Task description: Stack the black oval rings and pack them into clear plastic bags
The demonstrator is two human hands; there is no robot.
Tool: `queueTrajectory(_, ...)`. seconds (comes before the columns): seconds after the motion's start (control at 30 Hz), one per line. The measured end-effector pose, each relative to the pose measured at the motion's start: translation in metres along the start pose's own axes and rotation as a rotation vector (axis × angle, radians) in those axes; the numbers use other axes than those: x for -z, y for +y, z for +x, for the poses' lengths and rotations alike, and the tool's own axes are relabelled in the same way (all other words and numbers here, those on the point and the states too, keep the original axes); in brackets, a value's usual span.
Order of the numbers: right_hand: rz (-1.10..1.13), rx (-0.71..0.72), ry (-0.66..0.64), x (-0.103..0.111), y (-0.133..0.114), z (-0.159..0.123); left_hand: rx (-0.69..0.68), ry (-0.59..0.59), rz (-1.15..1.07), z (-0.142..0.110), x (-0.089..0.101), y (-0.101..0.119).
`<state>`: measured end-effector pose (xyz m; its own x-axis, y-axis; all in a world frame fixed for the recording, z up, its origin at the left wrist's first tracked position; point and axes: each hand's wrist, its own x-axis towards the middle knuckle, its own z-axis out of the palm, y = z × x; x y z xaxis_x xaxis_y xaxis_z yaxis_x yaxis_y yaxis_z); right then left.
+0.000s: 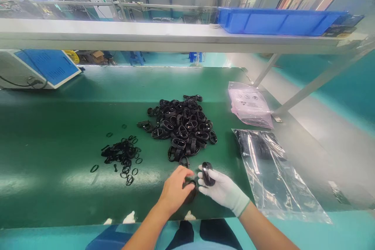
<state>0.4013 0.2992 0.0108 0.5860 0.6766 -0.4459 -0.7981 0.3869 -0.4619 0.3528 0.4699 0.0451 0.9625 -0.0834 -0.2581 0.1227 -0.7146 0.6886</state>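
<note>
My bare left hand point(175, 190) rests on the green mat near its front edge, fingers curled over a black oval part point(191, 192) that is mostly hidden under them. My right hand point(224, 190), in a white glove, pinches another black oval part point(208, 173) and holds it upright just to the right. The two hands almost touch. Just beyond them lies a large pile of black oval parts point(183, 127). To the left of the pile is a scatter of small thin black rings point(123, 156).
A clear plastic bag point(272, 172) lies flat at the right of the green mat point(58, 140), with a pink bag point(249, 103) behind it. A blue-and-white machine point(43, 66) stands far left. Overhead, a shelf carries a blue bin point(278, 21).
</note>
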Motion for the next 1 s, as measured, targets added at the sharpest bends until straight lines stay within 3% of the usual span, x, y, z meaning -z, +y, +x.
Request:
queueTrajectory(0.17, -0.602, 0.202, 0.488, 0.028, -0.006, 0.014, 0.099, -0.13, 0.413, 0.006, -0.042, -0.016)
queueTrajectory(0.23, -0.755, 0.255, 0.583, 0.034, -0.008, 0.02, 0.106, -0.166, 0.431, 0.011, -0.05, -0.018)
queueTrajectory(0.37, -0.78, 0.119, 0.497, 0.04, -0.009, 0.023, 0.102, -0.12, 0.124, 0.019, -0.042, -0.018)
queueTrajectory(0.5, -0.811, 0.102, 0.468, 0.043, -0.009, 0.02, 0.129, -0.075, -0.195, 0.03, -0.046, -0.015)
queueTrajectory(0.67, -0.874, 0.078, 0.376, 0.042, -0.014, 0.019, 0.122, -0.038, -0.214, 0.041, -0.065, -0.014)
queueTrajectory(1.0, -1.031, -0.016, 0.305, 0.027, -0.023, 0.018, 0.103, -0.03, -0.273, 0.052, -0.07, -0.028)
